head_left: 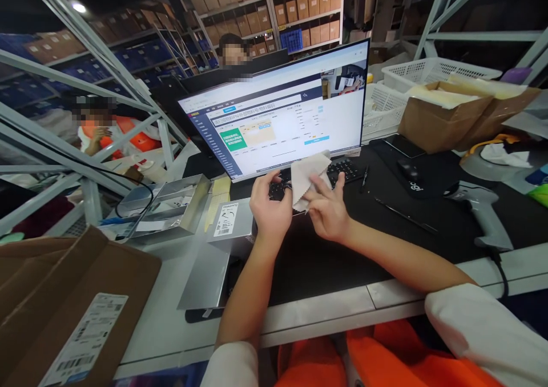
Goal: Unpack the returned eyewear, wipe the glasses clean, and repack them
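Note:
A small white cloth (309, 178) with zigzag edges hangs over the keyboard, in front of the monitor. My right hand (327, 210) is closed on it, with some fingertips lying against the fabric and one finger sticking up. Just left of the cloth is my left hand (270, 210), its fingers curled and its thumb close to the cloth's edge. Whatever may be between those fingers is hidden. Behind both hands is the black keyboard (342, 172), partly covered. Beside my left wrist a grey box (240, 218) carries a white label.
A large monitor (291, 113) stands behind the hands. To the right lie a pen (365, 178), a thin black stick (405, 216), a mouse (409, 171) and a barcode scanner (482, 210). Cardboard boxes (445, 116) flank the desk. Two people sit beyond it.

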Available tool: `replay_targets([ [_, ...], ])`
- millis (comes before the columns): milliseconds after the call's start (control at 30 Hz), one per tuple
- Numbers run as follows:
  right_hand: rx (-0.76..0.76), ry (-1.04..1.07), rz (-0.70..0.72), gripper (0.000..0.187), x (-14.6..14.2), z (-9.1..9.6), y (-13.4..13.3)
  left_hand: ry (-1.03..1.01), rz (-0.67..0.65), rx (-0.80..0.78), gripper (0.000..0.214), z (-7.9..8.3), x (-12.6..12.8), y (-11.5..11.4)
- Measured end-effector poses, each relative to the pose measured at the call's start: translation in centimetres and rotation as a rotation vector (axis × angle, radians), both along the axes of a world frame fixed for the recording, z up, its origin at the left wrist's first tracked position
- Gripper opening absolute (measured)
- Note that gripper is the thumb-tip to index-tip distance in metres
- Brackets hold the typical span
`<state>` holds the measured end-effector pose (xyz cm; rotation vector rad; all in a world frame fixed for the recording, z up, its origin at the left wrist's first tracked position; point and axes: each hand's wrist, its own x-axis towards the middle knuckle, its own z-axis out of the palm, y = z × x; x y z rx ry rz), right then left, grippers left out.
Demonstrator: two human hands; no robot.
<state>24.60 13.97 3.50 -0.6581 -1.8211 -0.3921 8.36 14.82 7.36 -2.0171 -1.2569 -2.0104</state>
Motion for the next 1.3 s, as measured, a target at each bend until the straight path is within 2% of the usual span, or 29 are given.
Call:
replay_targets([
  [200,-0.088,0.166,-0.104,0.018,1.0,0.3,0.9,0.001,-0.01,-0.033,0.026,-0.2,0.3,0.3],
  [367,-0.016,-0.07,-0.061,0.019,-0.3,-0.1,-0.6,-0.035,-0.059,-0.052,0.029,-0.9,0.3,0.7],
  [433,-0.006,-0.087,-0.054,0.017,-0.2,0.0,-0.3,-0.042,-0.051,-0.035,0.03,-1.0,0.2,0.8],
  [567,-0.106,0.143,-0.12,0.02,1.2,0.6,1.1,-0.005,-0.013,-0.006,0.027,-0.7,0.2,0.5],
  [633,-0.132,0.213,-0.106,0.019,1.3,0.7,1.2,0.023,-0.014,0.017,0.028,-0.4,0.4,0.3],
  [767,-0.107,0.071,-0.035,0.014,0.6,0.7,0.3,0.095,0.004,0.068,0.027,-0.1,0.5,0.1],
  [833,-0.106,0.025,-0.055,0.013,0.7,0.9,0.3,0.12,0.016,0.083,0.028,-0.1,0.4,0.2],
  [1000,-0.143,0.15,-0.168,0.016,2.3,1.8,1.6,0.15,0.035,0.115,0.03,0.2,0.3,0.0],
  [1167,-0.174,0.241,-0.117,0.017,3.4,2.1,2.5,0.09,0.004,0.085,0.028,0.2,0.4,-0.2],
  [1300,-0.194,0.346,-0.046,0.014,3.1,2.3,2.0,0.04,-0.025,0.019,0.03,-0.2,0.2,0.0],
])
